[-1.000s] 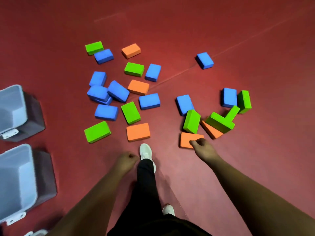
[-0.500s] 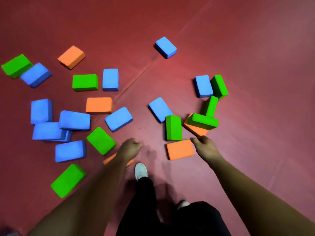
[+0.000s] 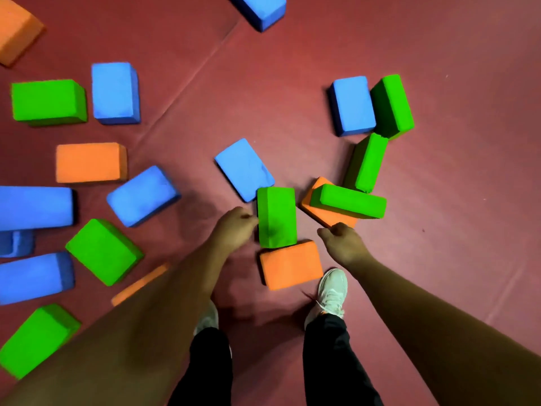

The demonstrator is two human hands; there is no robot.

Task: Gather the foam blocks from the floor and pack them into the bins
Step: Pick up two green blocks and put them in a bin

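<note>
Leaning in much closer to the floor than a second ago, and so losing the bins from view completely. Stepping forward too, planting a shoe just beside the orange block. Bringing the left hand across to the side of the green block, fingers curled against its edge; not possible to tell whether gripping already or only touching. Moving the right hand off the corner of that orange block, hovering now between it and the pile, curled and holding nothing. Probably starting a first pick here, with the carry to the bins coming after.

Counting what is lying on the floor, biggest group first:
- eight blue blocks, one half hidden under another at the left edge
- seven green blocks
- five orange blocks, one mostly hidden behind the left arm

Making twenty in view, with possibly more lying outside the frame.
</note>
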